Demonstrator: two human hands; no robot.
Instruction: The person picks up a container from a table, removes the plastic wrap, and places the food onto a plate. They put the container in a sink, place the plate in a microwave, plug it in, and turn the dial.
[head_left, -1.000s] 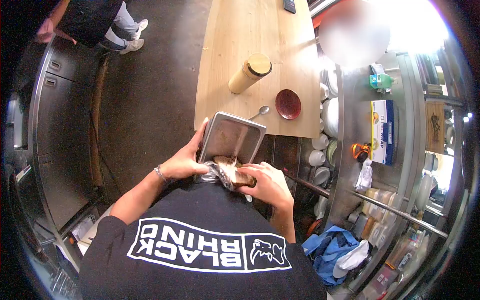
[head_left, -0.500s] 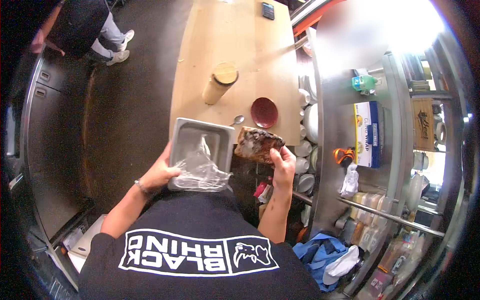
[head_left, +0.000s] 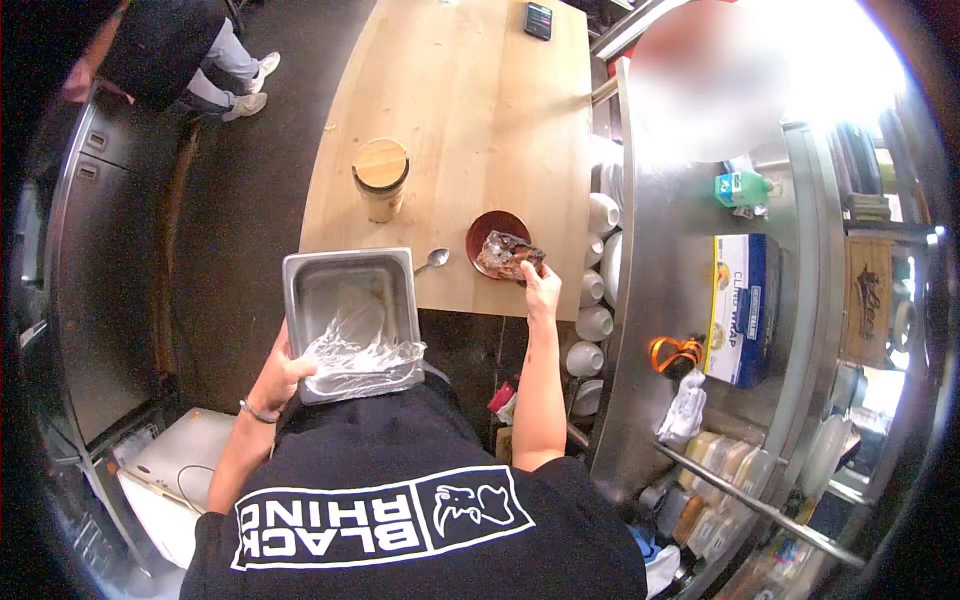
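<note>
My left hand [head_left: 283, 372] grips the near left side of a steel food pan [head_left: 293, 300], thumb over its rim. Crumpled cling film [head_left: 365, 355] is draped across the near half of the pan. My right hand [head_left: 541, 290] pinches the near right end of a dark, browned piece of cooked meat [head_left: 505, 255]. The meat overlaps a small dark red plate [head_left: 484, 226] on the wooden table [head_left: 450, 130]. A metal spoon [head_left: 437, 258] lies between pan and plate.
A jar with a wooden lid [head_left: 381, 165] stands on the table, and a phone [head_left: 538, 21] lies at its far end. Stacked bowls [head_left: 594, 322] line its right side. A steel counter on the right bears a cling wrap box [head_left: 742, 310]. A person [head_left: 165, 50] stands at far left.
My right hand has moved the meat forward from beside the pan to over the red plate. My left hand still holds the pan, which appears farther left as the view has shifted.
</note>
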